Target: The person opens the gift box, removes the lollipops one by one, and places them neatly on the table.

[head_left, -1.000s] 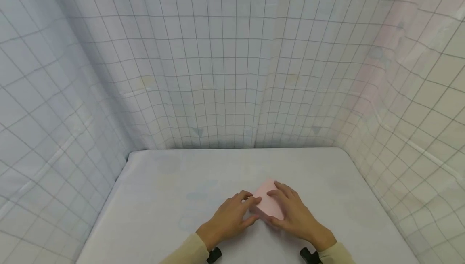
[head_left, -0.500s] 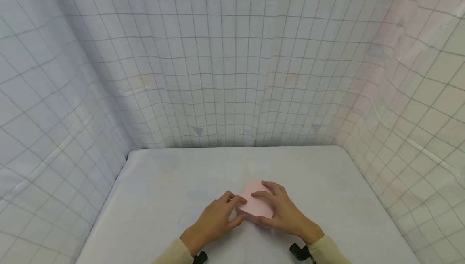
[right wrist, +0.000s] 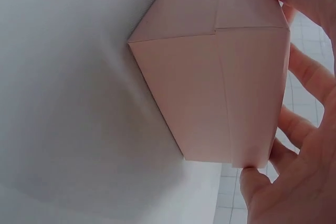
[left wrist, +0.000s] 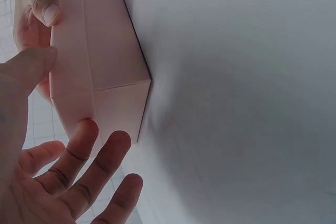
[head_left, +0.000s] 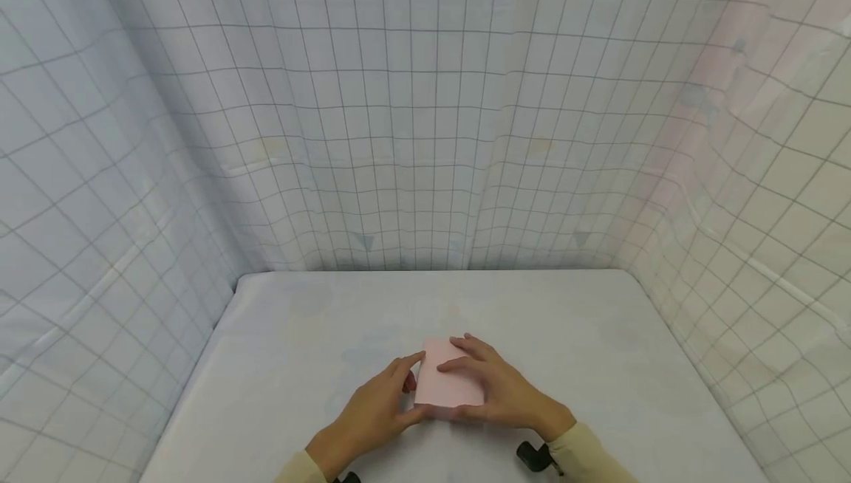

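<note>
A small pink lidded cardboard box (head_left: 444, 372) rests on the white table, its lid covering the upper part of the walls. My right hand (head_left: 507, 385) holds it from the right, with fingers over the top and far side and the thumb at the near edge. At the left side is my left hand (head_left: 377, 403), its thumb at the lid's near edge. In the left wrist view, one fingertip (left wrist: 88, 129) meets the lid's side while other fingers are spread. From the right wrist view, the seam between lid and base (right wrist: 173, 93) runs along the walls.
The white-covered table (head_left: 319, 320) has grid-patterned curtains (head_left: 425, 136) behind it and on both sides. A black wrist mount (head_left: 535, 456) is by the right sleeve, with another partly cut off near the left wrist.
The box has moved left across the table and turned, so its near edge now faces me squarely. Both hands have moved left with it.
</note>
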`<state>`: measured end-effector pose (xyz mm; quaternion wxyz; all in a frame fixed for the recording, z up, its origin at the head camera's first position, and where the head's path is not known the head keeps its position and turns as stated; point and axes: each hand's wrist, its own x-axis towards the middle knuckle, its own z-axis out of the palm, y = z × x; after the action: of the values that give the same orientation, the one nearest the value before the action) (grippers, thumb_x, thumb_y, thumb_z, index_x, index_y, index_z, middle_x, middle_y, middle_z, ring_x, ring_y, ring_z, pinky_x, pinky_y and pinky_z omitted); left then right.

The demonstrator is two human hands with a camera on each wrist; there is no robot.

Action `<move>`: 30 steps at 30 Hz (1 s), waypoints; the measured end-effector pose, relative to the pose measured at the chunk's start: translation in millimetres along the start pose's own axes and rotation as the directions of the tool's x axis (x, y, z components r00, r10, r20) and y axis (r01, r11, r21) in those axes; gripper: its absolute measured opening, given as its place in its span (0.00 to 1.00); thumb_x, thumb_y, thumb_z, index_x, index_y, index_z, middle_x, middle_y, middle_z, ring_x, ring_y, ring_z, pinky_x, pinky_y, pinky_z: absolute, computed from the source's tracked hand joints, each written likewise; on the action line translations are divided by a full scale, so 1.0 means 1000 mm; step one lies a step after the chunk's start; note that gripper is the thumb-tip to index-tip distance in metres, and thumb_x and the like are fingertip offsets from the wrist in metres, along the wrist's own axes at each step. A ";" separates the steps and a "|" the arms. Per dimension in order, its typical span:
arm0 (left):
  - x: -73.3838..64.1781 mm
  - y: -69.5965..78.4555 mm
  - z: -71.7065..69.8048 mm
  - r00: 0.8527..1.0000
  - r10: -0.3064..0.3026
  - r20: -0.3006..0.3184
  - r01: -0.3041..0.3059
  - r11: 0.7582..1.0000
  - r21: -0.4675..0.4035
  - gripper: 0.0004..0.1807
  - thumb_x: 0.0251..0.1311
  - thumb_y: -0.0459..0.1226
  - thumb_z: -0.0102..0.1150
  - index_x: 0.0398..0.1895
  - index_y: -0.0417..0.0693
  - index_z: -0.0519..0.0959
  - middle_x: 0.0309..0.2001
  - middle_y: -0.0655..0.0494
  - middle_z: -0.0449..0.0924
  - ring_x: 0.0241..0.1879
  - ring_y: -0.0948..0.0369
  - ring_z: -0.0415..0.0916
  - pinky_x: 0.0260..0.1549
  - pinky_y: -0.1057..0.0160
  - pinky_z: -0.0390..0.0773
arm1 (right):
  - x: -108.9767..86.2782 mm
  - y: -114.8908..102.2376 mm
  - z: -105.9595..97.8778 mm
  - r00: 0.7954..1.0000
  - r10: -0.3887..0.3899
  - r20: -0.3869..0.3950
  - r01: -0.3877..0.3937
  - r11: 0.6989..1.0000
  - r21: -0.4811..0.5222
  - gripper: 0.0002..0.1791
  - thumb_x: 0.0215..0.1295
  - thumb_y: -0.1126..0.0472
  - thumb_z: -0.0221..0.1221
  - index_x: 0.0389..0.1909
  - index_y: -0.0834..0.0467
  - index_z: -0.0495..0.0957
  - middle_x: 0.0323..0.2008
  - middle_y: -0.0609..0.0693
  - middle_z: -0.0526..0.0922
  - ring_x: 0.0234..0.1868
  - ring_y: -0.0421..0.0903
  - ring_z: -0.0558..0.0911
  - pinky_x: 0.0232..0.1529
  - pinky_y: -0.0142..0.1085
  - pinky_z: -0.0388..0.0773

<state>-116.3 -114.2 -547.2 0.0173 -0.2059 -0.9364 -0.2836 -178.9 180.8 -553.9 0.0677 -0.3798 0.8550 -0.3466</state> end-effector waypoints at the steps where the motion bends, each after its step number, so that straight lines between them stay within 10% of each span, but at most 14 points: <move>1: -0.001 -0.001 0.000 1.000 -0.007 0.002 0.007 1.000 -0.004 0.49 0.73 0.58 0.80 0.88 0.47 0.70 0.51 0.63 0.82 0.41 0.69 0.78 0.40 0.66 0.83 | 0.001 -0.001 0.000 1.000 -0.008 0.012 0.008 1.000 0.002 0.36 0.71 0.33 0.79 0.76 0.34 0.83 0.92 0.52 0.67 0.95 0.68 0.59 0.80 0.79 0.74; 14: -0.008 -0.010 0.000 0.998 -0.060 -0.016 0.058 0.995 -0.084 0.58 0.68 0.61 0.84 0.91 0.47 0.65 0.63 0.58 0.83 0.51 0.60 0.86 0.40 0.66 0.83 | 0.006 0.006 -0.003 0.997 -0.013 0.071 0.013 1.000 -0.008 0.51 0.66 0.35 0.83 0.87 0.36 0.73 0.96 0.54 0.57 0.98 0.68 0.48 0.85 0.80 0.64; 30: -0.003 -0.025 0.000 0.997 -0.055 0.060 0.065 0.981 -0.182 0.66 0.64 0.63 0.86 0.95 0.47 0.60 0.86 0.48 0.74 0.79 0.45 0.81 0.78 0.33 0.82 | -0.020 0.017 0.000 0.996 0.091 0.017 -0.092 0.995 0.034 0.75 0.66 0.33 0.83 0.96 0.62 0.46 0.93 0.61 0.57 0.92 0.64 0.64 0.86 0.68 0.72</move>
<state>-123.9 -134.2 -561.0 -0.0360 -0.1862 -0.9121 -0.3635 -175.1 202.9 -567.6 0.0967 -0.3418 0.8648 -0.3549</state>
